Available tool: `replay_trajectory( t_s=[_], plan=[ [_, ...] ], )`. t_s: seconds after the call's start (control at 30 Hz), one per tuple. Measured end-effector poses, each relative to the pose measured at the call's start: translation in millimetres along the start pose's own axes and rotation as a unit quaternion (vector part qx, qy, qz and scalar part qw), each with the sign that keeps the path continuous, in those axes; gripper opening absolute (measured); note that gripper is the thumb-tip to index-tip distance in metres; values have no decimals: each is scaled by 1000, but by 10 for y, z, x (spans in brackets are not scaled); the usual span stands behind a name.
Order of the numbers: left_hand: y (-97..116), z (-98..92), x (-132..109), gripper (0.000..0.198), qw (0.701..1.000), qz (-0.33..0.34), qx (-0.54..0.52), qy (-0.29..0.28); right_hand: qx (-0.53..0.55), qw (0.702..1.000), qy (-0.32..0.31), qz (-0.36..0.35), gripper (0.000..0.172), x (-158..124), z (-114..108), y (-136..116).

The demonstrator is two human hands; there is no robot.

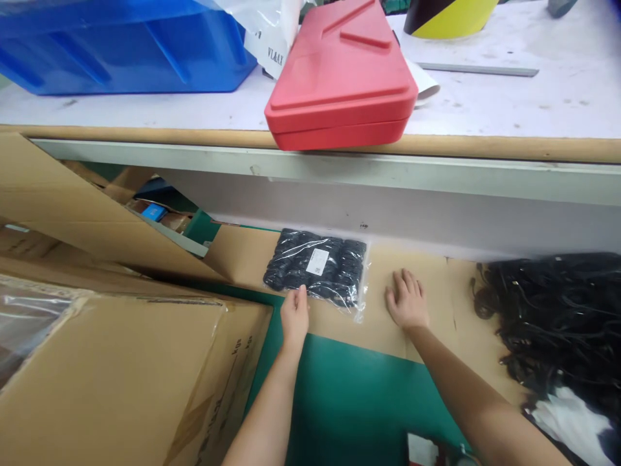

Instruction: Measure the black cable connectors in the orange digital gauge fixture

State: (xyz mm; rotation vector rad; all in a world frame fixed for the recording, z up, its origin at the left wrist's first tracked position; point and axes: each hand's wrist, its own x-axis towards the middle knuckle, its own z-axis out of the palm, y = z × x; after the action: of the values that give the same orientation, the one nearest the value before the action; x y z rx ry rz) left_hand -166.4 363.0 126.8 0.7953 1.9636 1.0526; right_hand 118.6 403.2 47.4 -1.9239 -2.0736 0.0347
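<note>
A clear plastic bag of black coiled cables with a small white label lies on a flat sheet of cardboard on the floor under the table. My left hand reaches to the bag's near left corner, fingers held together against the plastic. My right hand lies flat on the cardboard just right of the bag, fingers stretched out and holding nothing.
A white table edge runs overhead with a red plastic case, a blue bin and a yellow-black tape roll. Large cardboard boxes stand at left. A heap of loose black cables lies at right on green floor.
</note>
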Motion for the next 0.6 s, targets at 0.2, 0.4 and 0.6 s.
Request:
replay_trajectory(
  t_s=[0.2, 0.4, 0.6],
  plan=[
    [394, 417, 336, 40, 955, 226, 183, -60, -2, 1000, -5, 2, 50, 6, -19, -4],
    [316, 758, 538, 62, 864, 329, 368, -99, -4, 1000, -3, 1, 49, 27, 6, 16],
    [266, 757, 571, 64, 826, 346, 436, -91, 5, 1000, 2, 0, 49, 37, 20, 32]
  ],
)
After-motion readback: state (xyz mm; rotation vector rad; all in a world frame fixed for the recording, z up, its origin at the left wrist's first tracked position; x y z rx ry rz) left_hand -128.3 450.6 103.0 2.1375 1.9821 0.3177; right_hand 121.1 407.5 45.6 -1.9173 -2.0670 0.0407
